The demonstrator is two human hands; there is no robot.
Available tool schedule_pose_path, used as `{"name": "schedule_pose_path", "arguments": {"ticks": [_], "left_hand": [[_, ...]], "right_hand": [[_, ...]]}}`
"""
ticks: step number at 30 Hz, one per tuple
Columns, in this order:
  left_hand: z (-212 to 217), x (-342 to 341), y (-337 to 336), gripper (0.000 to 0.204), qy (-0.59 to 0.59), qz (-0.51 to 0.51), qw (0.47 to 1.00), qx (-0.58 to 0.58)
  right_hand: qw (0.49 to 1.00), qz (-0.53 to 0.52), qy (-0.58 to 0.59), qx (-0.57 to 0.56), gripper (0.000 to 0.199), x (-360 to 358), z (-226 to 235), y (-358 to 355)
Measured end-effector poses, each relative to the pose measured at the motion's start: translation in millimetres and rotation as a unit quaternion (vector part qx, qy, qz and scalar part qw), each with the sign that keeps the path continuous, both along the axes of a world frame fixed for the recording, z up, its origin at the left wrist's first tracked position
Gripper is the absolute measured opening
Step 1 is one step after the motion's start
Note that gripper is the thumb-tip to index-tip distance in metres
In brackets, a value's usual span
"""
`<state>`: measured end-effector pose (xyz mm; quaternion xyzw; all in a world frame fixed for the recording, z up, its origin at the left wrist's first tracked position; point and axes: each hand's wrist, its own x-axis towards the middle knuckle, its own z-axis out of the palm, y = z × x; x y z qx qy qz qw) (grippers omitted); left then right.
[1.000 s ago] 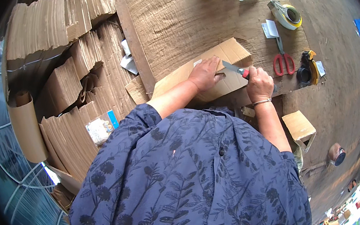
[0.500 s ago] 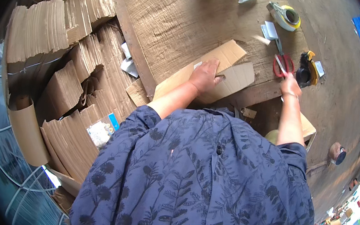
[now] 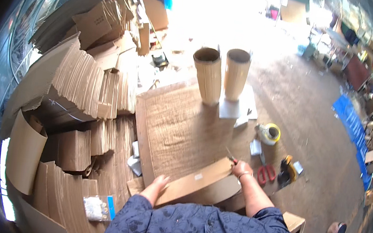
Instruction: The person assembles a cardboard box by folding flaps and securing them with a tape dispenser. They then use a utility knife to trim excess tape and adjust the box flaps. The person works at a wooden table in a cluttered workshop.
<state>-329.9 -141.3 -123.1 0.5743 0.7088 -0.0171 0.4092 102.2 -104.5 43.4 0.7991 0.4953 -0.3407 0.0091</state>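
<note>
A long folded piece of brown cardboard (image 3: 197, 177) lies slantwise along the near edge of the table, a small white patch on its upper face. My left hand (image 3: 157, 187) is at its left end, thumb and fingers around the edge. At the far right corner of the cardboard, my right hand (image 3: 242, 169) is closed on a slim, pointed, red-handled tool (image 3: 235, 161). Its tip points up and left, past the corner; its exact kind is too small to tell. Red-handled scissors (image 3: 266, 174) lie just right of my right hand.
Two tall cardboard tubes (image 3: 207, 77) stand at the table's far edge beside white sheets (image 3: 230, 111). To the right are a roll of clear tape (image 3: 269, 133) and a black-and-yellow tape dispenser (image 3: 287, 171). Stacked flattened cardboard (image 3: 77, 80) crowds the left side.
My right hand has moved left from beside the scissors to the cardboard's corner, carrying the slim tool. My left hand has shifted from the cardboard's middle to its left end. The view has tilted up.
</note>
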Motion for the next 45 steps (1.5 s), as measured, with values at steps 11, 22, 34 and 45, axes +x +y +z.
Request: {"name": "schedule_pose_path", "arguments": {"ticks": [11, 22, 34, 45], "left_hand": [[-72.1, -29.1, -74.1, 0.049, -0.461, 0.475, 0.728, -0.18], [89.7, -48.3, -85.5, 0.022, -0.418, 0.481, 0.716, 0.286], [80.0, -7.9, -112.6, 0.055, -0.072, 0.212, 0.947, 0.232], [131.5, 212.1, 21.9, 0.081, -0.018, -0.32, 0.934, 0.156]], "right_hand": [[0.997, -0.026, 0.006, 0.065, 0.044, 12.1, -8.4, -33.8], [0.944, -0.102, 0.117, 0.292, 0.032, -13.5, -13.0, -70.2], [0.849, -0.388, 0.262, 0.244, 0.027, 32.4, -125.6, -131.5], [0.967, 0.074, -0.096, 0.222, 0.015, 2.2, -15.1, -106.2]]}}
